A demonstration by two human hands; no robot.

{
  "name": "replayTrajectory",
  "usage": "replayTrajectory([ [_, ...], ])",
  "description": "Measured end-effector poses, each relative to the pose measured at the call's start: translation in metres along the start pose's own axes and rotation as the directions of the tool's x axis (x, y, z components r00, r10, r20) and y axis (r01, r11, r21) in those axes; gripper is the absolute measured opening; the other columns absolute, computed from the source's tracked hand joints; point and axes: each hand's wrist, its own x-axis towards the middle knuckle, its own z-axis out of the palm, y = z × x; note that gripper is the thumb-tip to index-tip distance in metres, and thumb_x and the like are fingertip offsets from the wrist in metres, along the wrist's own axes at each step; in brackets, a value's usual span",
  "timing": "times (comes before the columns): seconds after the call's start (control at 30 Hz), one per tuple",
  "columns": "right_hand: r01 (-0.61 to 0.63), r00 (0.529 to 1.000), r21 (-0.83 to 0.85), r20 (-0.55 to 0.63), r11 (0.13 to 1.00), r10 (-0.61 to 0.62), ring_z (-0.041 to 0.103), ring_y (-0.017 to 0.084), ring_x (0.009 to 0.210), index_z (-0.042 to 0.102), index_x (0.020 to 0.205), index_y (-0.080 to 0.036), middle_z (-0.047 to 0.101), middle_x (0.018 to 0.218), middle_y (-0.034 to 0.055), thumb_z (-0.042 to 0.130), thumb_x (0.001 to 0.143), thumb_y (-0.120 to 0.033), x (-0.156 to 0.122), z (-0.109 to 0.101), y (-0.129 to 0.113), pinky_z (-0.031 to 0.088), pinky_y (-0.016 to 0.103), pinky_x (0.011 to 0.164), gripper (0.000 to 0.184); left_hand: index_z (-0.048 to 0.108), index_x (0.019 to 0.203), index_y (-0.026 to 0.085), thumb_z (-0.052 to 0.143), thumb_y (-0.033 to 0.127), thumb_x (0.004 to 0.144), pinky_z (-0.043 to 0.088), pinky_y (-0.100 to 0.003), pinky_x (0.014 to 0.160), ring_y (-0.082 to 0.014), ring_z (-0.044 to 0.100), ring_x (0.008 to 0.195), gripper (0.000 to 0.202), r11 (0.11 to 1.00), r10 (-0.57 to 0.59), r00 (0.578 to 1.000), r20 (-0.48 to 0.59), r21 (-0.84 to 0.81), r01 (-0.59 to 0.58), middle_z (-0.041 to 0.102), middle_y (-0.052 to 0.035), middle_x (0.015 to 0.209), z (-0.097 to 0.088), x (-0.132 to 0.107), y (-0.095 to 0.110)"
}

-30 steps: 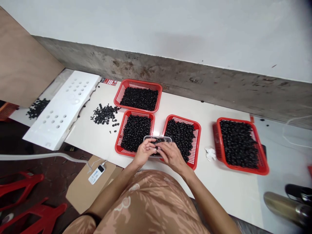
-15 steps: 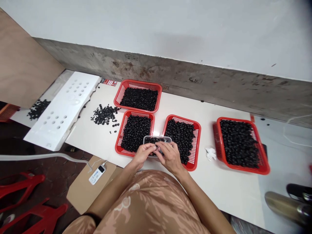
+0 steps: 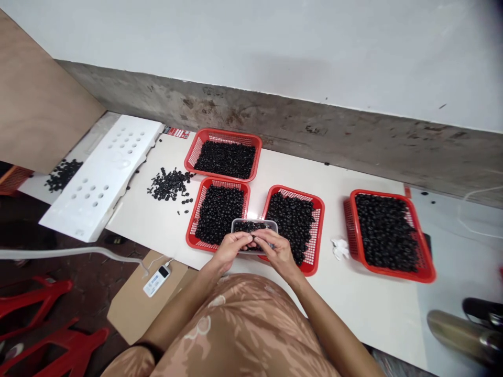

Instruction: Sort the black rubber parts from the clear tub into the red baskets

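Observation:
Both hands meet above a small clear plastic tub [image 3: 274,224], which holds small black pieces and sits between two red baskets. My left hand [image 3: 230,250] is closed in a pinch on a small black part [image 3: 253,240]. From the other side, my right hand [image 3: 278,250] pinches at the same spot, its fingertips touching that part. The fingers cover most of it, so its exact shape is hidden. Round black pieces with centre holes fill the left red basket [image 3: 190,236] and the right red basket [image 3: 319,230] beside the tub.
A further red basket [image 3: 257,162] of black pieces stands behind, and another [image 3: 349,230] at far right. Loose black parts [image 3: 168,184] lie left, near a white perforated panel [image 3: 98,173]. Crumpled white tissue [image 3: 339,249] lies on the table. A power bank [image 3: 156,281] rests on cardboard.
My right hand's fingers have drawn in and bent more at the pinch, uncovering more of the tub's right side. My left hand has stayed nearly still.

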Motion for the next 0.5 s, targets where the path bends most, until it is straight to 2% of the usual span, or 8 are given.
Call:
replayTrajectory([
  [0.1,0.092,0.996,-0.271,0.006,0.958,-0.094,0.062,0.021,0.096,0.063,0.115,-0.024,0.068,0.106,0.0079,0.054,0.089,-0.04,-0.004,0.002,0.0,0.043,0.037,0.087,0.031,0.072,0.077,0.013,0.073,0.036,0.068,0.04,-0.024,0.067,-0.0132,0.055,0.068,0.025,1.0,0.004,1.0,-0.02,-0.014,-0.004,0.067,-0.0048,0.074,0.0,0.001,-0.003],
  [0.17,0.165,0.986,-0.455,0.047,0.875,-0.161,0.061,0.022,0.097,0.059,0.119,-0.02,0.067,0.108,0.0099,0.056,0.089,-0.04,-0.004,0.004,-0.002,0.038,0.038,0.089,0.036,0.072,0.075,0.013,0.073,0.036,0.069,0.04,-0.025,0.068,-0.0133,0.055,0.068,0.024,1.0,0.006,1.0,-0.024,-0.016,-0.006,0.067,-0.0045,0.074,0.001,0.002,-0.003],
  [0.23,0.224,0.973,-0.572,0.093,0.789,-0.209,0.061,0.022,0.094,0.06,0.113,-0.017,0.068,0.103,0.0103,0.054,0.09,-0.035,-0.002,0.007,-0.004,0.033,0.039,0.09,0.029,0.071,0.075,0.013,0.073,0.035,0.069,0.04,-0.025,0.07,-0.0137,0.055,0.07,0.024,1.0,0.021,1.0,-0.022,-0.012,-0.021,0.067,-0.0044,0.075,0.002,0.003,-0.003],
  [0.33,0.268,0.962,-0.652,0.138,0.709,-0.236,0.059,0.021,0.085,0.06,0.102,-0.017,0.069,0.093,0.0091,0.05,0.091,-0.031,0.004,0.01,-0.004,0.03,0.038,0.087,0.02,0.07,0.072,0.013,0.072,0.035,0.07,0.04,-0.025,0.07,-0.013,0.053,0.069,0.023,0.998,0.059,0.998,-0.026,-0.009,-0.059,0.065,-0.0031,0.073,0.003,0.005,-0.004],
  [0.5,0.316,0.946,-0.674,0.173,0.667,-0.273,0.057,0.019,0.077,0.06,0.095,-0.016,0.068,0.082,0.007,0.049,0.091,-0.033,0.01,0.01,-0.001,0.029,0.037,0.084,0.02,0.069,0.075,0.012,0.069,0.04,0.074,0.04,-0.026,0.073,-0.0138,0.054,0.071,0.028,0.999,0.05,0.999,0.009,0.02,-0.05,0.065,-0.004,0.074,-0.003,0.0,-0.005],
])
